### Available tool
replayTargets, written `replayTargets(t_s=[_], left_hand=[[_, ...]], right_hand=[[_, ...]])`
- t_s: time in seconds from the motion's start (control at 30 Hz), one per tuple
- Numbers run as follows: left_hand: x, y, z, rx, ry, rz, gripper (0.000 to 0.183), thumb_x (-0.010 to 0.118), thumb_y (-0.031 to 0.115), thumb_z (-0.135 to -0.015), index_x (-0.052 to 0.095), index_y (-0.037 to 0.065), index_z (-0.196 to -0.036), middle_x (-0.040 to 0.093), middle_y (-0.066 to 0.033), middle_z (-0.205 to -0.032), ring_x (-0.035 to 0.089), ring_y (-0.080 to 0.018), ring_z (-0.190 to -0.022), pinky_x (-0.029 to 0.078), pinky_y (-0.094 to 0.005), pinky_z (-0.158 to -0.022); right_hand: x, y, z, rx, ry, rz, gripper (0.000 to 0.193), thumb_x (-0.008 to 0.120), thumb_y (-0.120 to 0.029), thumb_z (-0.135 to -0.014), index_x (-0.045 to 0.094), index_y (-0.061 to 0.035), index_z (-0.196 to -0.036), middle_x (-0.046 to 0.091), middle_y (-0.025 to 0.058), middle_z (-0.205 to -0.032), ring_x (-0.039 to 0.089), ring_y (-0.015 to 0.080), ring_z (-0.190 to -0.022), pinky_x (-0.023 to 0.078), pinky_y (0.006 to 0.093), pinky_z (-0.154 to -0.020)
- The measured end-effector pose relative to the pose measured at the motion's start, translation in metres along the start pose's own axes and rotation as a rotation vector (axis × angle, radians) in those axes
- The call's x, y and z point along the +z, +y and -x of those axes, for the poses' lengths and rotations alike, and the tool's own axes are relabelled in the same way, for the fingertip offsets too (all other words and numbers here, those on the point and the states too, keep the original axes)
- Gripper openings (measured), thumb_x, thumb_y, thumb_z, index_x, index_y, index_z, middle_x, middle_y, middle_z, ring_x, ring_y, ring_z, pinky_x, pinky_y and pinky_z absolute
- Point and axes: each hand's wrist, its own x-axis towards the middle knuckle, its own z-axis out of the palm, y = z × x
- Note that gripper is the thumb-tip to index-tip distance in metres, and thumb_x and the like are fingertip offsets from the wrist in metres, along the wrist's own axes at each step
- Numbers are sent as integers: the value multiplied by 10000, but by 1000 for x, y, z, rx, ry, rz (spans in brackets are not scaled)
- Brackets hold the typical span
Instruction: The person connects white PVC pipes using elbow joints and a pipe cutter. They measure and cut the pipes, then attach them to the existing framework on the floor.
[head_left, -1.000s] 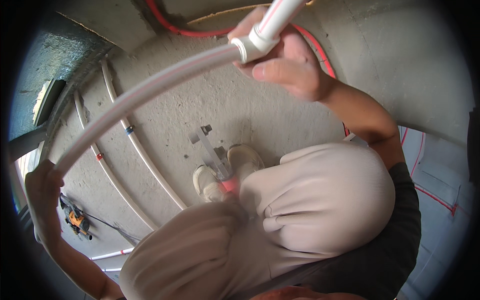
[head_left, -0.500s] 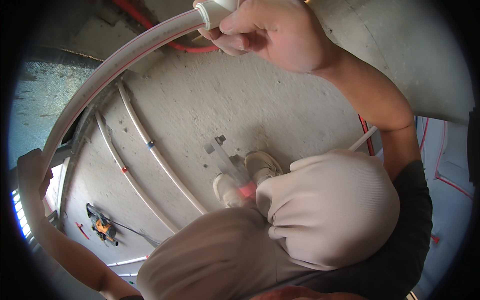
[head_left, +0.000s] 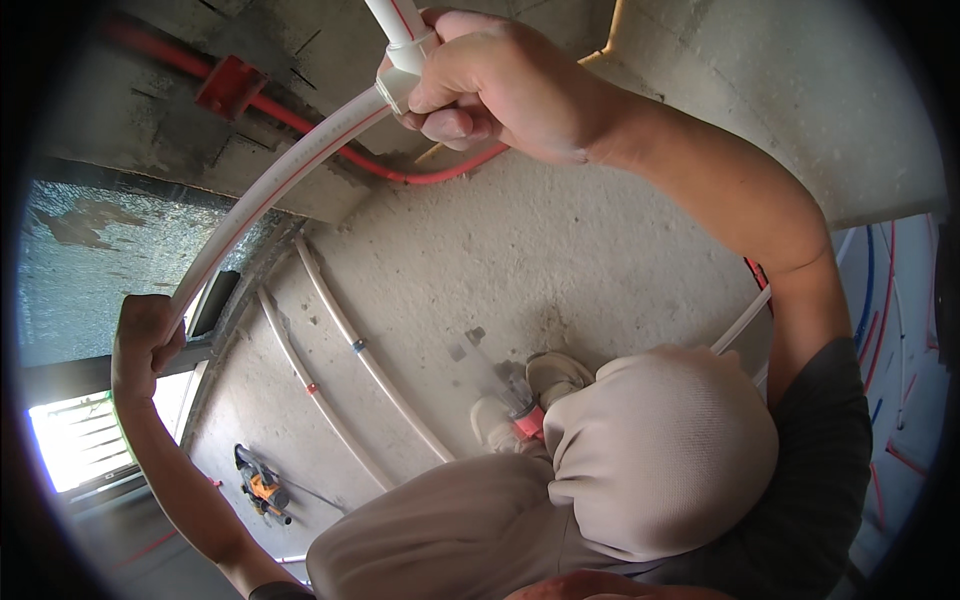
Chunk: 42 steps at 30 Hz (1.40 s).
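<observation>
Concrete floor below, the right hand [head_left: 500, 85] has drawn its clenched grip on the white fitting [head_left: 405, 70] nearer, while the left hand [head_left: 140, 340] clasps the bowed white pipe [head_left: 270, 190], bending tighter.

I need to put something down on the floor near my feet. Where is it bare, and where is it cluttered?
Bare concrete floor lies between the two white floor pipes and the shoes, up to the red pipe along the wall. It is crowded by the shoes, where a clear tube lies, and near the orange tool. Both hands, left and right, grip the white pipe.
</observation>
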Motion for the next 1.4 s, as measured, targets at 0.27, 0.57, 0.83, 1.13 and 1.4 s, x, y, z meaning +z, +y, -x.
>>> replayTargets(t_s=[0.27, 0.57, 0.83, 1.13, 1.4], left_hand=[[25, 1, 6, -15, -4, 45, 481, 717, 445, -894, 526, 94, -626, 404, 31, -501, 276, -27, -400, 138, -262, -407], [73, -4, 45, -41, 155, -90, 353, 666, 311, -878, 590, 40, -665, 446, 23, -547, 360, -44, -487, 241, -276, -464], [83, -22, 76, 49, 173, -107, 270, 630, 189, -938, 529, 9, -763, 376, -10, -696, 347, -83, -646, 275, -305, -571], [100, -33, 84, 124, 318, -314, 304, 628, 218, -941, 536, 13, -737, 385, -34, -655, 344, -113, -608, 298, -332, -570], [111, -33, 89, 200, 261, -311, 337, 615, 236, -943, 517, 7, -716, 417, -60, -606, 345, -129, -558, 286, -354, -531]], right_hand=[[-9, -1, 10, -20, -43, 166, 100, 544, -73, -893, 516, 21, -916, 444, 8, -695, 365, 66, -555, 279, 267, -500], [5, 17, 66, 71, 14, 111, 416, 528, -60, -890, 493, -41, -1304, 541, 68, -961, 434, 95, -758, 372, 266, -665], [10, 39, 85, 44, -10, 116, 401, 521, -71, -869, 474, -78, -1267, 562, 96, -1052, 443, 133, -797, 383, 300, -691], [11, 49, 83, 12, -10, 174, 389, 561, -102, -861, 445, -98, -1232, 574, 112, -1096, 464, 138, -832, 400, 302, -701], [6, 61, 81, -40, -35, 239, 391, 579, -88, -856, 426, -107, -1216, 561, 107, -1068, 464, 134, -846, 412, 303, -733]])
